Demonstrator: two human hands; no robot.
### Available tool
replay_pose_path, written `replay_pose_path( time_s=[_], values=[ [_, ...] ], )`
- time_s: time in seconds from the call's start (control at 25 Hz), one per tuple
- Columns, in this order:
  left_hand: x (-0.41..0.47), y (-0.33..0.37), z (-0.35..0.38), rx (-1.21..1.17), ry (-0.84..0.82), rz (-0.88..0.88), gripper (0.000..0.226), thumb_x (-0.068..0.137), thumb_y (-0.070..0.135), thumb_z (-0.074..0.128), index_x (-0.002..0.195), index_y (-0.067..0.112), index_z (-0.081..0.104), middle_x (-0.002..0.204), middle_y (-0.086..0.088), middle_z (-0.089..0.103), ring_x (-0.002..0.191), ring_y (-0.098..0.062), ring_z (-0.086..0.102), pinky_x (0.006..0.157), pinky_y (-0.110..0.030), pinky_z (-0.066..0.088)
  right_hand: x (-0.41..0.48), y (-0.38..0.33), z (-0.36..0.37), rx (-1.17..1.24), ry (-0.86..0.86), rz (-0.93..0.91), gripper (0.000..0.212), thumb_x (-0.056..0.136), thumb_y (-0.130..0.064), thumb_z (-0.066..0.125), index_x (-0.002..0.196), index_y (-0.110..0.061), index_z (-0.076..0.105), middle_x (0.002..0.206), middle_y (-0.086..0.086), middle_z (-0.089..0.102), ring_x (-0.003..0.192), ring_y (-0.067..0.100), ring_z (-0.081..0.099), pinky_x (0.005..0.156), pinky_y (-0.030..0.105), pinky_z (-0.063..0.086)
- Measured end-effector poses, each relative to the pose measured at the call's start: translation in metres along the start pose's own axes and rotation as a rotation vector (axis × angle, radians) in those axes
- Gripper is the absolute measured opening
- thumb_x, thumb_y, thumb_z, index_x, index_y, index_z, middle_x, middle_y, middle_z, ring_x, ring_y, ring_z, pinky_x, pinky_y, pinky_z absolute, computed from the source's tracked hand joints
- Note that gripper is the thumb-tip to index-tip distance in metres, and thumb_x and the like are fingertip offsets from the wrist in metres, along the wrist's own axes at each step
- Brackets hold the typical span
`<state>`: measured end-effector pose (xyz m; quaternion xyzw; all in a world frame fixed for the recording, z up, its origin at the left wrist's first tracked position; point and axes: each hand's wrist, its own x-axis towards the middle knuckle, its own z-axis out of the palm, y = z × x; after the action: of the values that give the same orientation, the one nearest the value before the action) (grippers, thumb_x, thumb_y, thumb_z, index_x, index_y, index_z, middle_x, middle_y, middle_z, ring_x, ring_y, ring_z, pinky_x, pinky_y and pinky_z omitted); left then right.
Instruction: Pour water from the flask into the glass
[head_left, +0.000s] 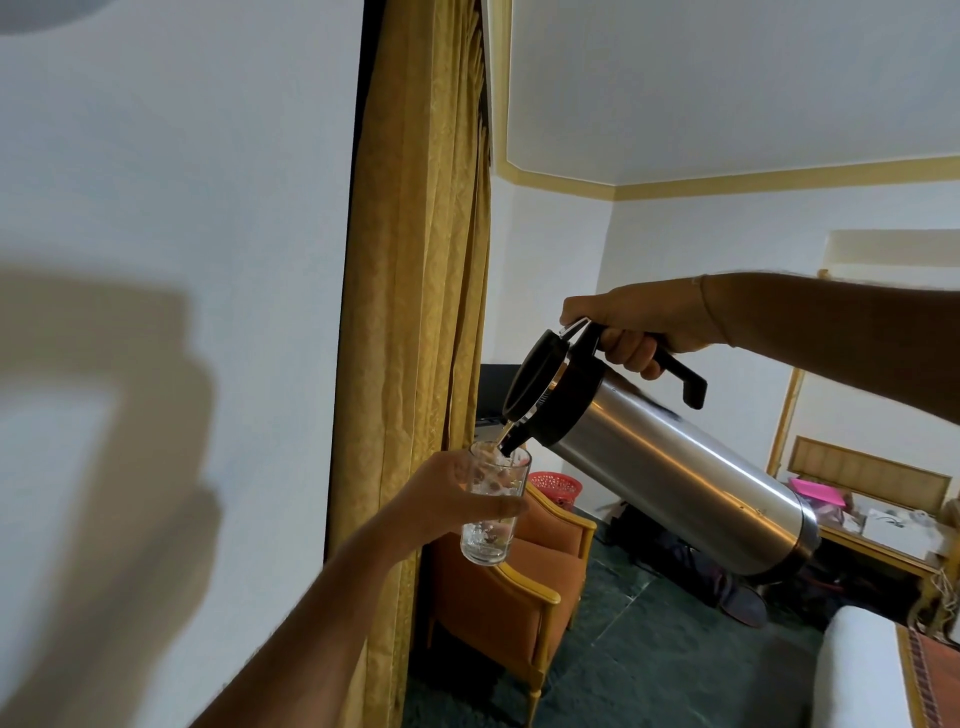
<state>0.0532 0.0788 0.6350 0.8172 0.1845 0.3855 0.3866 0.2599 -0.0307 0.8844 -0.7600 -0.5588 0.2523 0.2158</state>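
The flask (670, 467) is held by its black handle in the right hand (639, 325), fingers wrapped fully round it. The glass (493, 506) is gripped about its middle by the left hand (457, 499) and kept upright in mid-air. The spout is set just over the rim, lid hinged open, and a thin stream is seen entering: pouring is judged under way, the glass only partly filled. Next, the tilt should be eased back once the level nears the rim. The right forearm is raised, wrist bent downward; the left arm is stretched forward.
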Motion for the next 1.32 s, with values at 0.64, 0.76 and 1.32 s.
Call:
replay_pose_path(
  time_s=[0.64,0.76,1.32],
  values=[
    [0.004,-0.004,0.003,-0.040,-0.011,0.005,0.021,0.085,0.034,0.093,0.098,0.024,0.079,0.091,0.005,0.086,0.085,-0.013,0.085,0.069,-0.020,0.064,0.009,0.006,-0.002,-0.035,0.074,-0.009,0.052,0.087,-0.061,0.061,0.055,-0.021,0.054,0.049,-0.003,0.046,0.044,0.015,0.040,0.045,0.022,0.038],
    [0.001,-0.002,0.003,-0.106,-0.009,0.006,0.018,0.083,0.035,0.094,0.092,0.042,0.080,0.092,0.012,0.086,0.087,-0.007,0.084,0.069,-0.017,0.062,0.006,0.007,-0.001,0.017,-0.023,-0.001,0.060,0.095,-0.056,0.055,0.046,-0.024,0.042,0.045,-0.006,0.031,0.039,0.012,0.026,0.046,0.022,0.027],
    [0.002,-0.013,0.000,-0.083,-0.008,-0.022,0.033,0.078,0.046,0.094,0.094,0.020,0.081,0.095,-0.007,0.086,0.090,-0.026,0.084,0.077,-0.030,0.068,0.032,0.023,0.001,-0.074,0.063,0.067,0.054,0.064,-0.071,0.072,0.047,-0.022,0.056,0.048,0.001,0.049,0.041,0.020,0.044,0.045,0.028,0.044]
  ],
)
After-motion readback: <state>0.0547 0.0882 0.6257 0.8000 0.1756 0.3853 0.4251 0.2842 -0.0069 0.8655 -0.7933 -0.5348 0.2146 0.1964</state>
